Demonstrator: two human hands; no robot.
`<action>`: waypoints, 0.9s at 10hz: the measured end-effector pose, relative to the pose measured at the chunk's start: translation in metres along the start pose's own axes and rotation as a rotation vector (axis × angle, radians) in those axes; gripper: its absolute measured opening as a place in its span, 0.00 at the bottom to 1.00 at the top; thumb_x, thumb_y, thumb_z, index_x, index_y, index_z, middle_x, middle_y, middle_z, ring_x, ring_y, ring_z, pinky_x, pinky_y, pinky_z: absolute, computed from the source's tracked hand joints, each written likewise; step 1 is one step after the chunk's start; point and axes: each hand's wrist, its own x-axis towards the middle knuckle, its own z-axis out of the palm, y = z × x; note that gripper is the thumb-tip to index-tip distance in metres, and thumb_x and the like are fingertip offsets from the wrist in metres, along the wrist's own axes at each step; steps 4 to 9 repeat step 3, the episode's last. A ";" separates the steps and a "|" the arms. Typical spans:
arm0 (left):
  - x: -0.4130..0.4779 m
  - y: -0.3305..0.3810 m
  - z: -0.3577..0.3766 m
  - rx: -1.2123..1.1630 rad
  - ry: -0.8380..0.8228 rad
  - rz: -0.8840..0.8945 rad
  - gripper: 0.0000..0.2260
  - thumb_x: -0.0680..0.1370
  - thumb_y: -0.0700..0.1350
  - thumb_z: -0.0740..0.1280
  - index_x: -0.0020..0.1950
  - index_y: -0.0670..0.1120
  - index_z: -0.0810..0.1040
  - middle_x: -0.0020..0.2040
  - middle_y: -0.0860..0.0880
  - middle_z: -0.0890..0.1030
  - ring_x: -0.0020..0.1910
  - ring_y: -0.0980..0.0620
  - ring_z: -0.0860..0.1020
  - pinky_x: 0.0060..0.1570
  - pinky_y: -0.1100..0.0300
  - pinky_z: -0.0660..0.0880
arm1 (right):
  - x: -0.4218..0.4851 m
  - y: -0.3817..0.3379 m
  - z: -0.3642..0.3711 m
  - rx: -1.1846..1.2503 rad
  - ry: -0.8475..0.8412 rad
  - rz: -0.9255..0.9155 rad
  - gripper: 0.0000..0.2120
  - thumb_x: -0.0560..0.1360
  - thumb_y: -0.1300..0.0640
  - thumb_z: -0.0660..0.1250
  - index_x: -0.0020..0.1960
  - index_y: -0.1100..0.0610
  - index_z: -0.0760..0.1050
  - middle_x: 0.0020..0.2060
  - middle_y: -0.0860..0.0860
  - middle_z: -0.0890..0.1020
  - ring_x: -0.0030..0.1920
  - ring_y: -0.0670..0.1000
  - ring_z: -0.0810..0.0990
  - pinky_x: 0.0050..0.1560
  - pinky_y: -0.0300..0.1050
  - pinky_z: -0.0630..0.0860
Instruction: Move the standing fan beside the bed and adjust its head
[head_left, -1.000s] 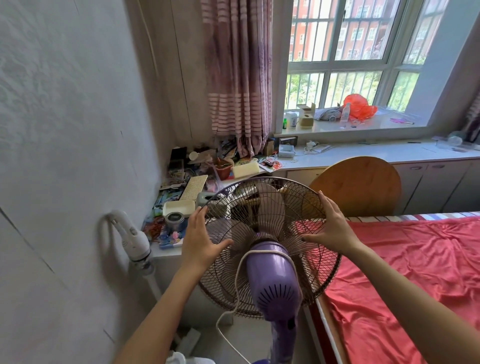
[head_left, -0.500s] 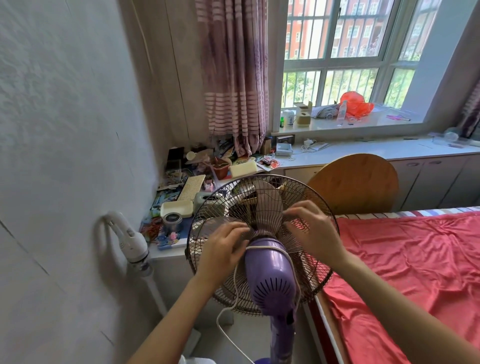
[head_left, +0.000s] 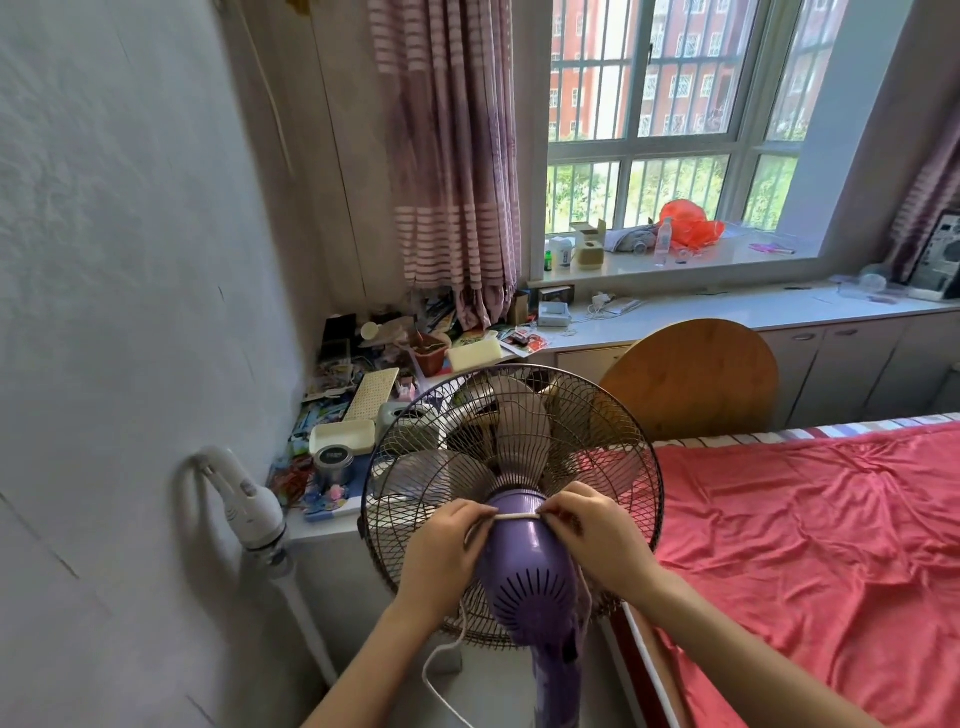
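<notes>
At far left, one white handheld appliance (head_left: 236, 493) leans against the wall, clear of my work. Beside it, one cluttered side table (head_left: 332, 525) carries one round tin (head_left: 334, 461) and one cream tray (head_left: 343, 435), both behind the fan's cage. The one standing fan (head_left: 511, 499) occupies the centre, just beside the bed and between table and mattress, so I judge the moving step done and the head adjustment the step in hand. My left hand (head_left: 441, 553) is closed on the left flank of the purple motor housing (head_left: 524, 577), its fingers pinching the white cord (head_left: 514, 516) that lies taut across the housing top. My right hand (head_left: 597, 540) pinches the same cord on the right flank; the two hands stand apart with the housing between them, probably to lift the cord off before tilting the head. I count about five blades behind the wire cage (head_left: 410, 457), some partly hidden. Further right, one round wooden board (head_left: 696, 379) leans upright at the bed's end, and one bed (head_left: 810, 545) with a red sheet fills the right.
</notes>
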 end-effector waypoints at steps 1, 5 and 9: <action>0.003 0.001 -0.004 0.009 -0.072 -0.020 0.07 0.80 0.46 0.68 0.56 0.50 0.84 0.52 0.53 0.85 0.49 0.54 0.82 0.47 0.59 0.80 | -0.001 0.000 0.001 -0.003 -0.007 0.010 0.06 0.77 0.56 0.70 0.52 0.51 0.84 0.47 0.44 0.81 0.46 0.49 0.82 0.47 0.44 0.78; 0.037 0.015 -0.033 -0.167 -0.275 -0.155 0.18 0.78 0.49 0.72 0.68 0.49 0.78 0.61 0.54 0.83 0.58 0.59 0.80 0.62 0.61 0.77 | 0.024 -0.008 -0.018 0.105 -0.115 0.094 0.17 0.74 0.55 0.73 0.62 0.52 0.80 0.54 0.48 0.83 0.53 0.49 0.82 0.58 0.50 0.79; 0.037 0.015 -0.033 -0.167 -0.275 -0.155 0.18 0.78 0.49 0.72 0.68 0.49 0.78 0.61 0.54 0.83 0.58 0.59 0.80 0.62 0.61 0.77 | 0.024 -0.008 -0.018 0.105 -0.115 0.094 0.17 0.74 0.55 0.73 0.62 0.52 0.80 0.54 0.48 0.83 0.53 0.49 0.82 0.58 0.50 0.79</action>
